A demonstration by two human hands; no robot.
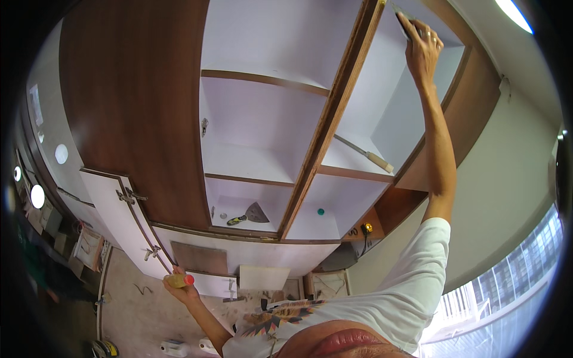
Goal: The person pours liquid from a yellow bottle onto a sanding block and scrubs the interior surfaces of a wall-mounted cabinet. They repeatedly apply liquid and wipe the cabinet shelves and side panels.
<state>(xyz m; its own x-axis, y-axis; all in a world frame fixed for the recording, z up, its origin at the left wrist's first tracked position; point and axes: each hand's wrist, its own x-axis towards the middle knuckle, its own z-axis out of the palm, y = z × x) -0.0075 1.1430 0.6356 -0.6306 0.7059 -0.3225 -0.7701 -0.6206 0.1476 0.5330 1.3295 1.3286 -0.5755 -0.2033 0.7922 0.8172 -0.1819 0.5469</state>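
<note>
My right hand is raised at the top right, gripping a flat scraper or putty knife whose blade is by the upper end of the wooden divider of an open cabinet. Low on the left, my left hand holds a bottle with a red cap and yellowish contents. A wood-handled tool, perhaps a file or chisel, lies on the right middle shelf. On the lower left shelf rests a wide putty knife. A green cap sits in the lower right compartment.
A tape measure is in the brown niche at lower right. White door panels with hinges stand at the left, near the brown cabinet door. White containers and a bucket are on the floor. Someone in dark clothes shows at far left.
</note>
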